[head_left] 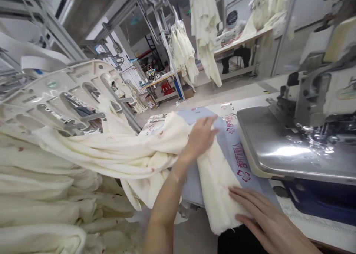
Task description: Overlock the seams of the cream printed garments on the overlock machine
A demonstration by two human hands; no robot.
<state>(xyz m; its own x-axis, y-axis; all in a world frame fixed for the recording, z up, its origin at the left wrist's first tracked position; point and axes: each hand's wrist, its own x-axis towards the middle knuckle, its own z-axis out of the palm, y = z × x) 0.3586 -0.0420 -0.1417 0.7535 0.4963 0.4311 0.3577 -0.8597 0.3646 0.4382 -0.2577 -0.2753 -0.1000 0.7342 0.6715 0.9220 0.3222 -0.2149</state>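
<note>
A cream fabric piece, part of a soft garment with small reddish marks, lies over a blue plastic sheet printed with red characters. My left hand is on its upper end, fingers bent and closed on the cloth. Lower down, my right hand lies with fingers stretched out along the fabric's right edge, near the table's front. To the left, the rest of the garment runs in folds toward a beige plastic rack. What is under my left palm is hidden.
A sewing machine with a shiny metal plate stands close on the right. Heaped cream garments fill the lower left. Further back, cream garments hang from rails, a person sits at a worktable, and a red stool stands.
</note>
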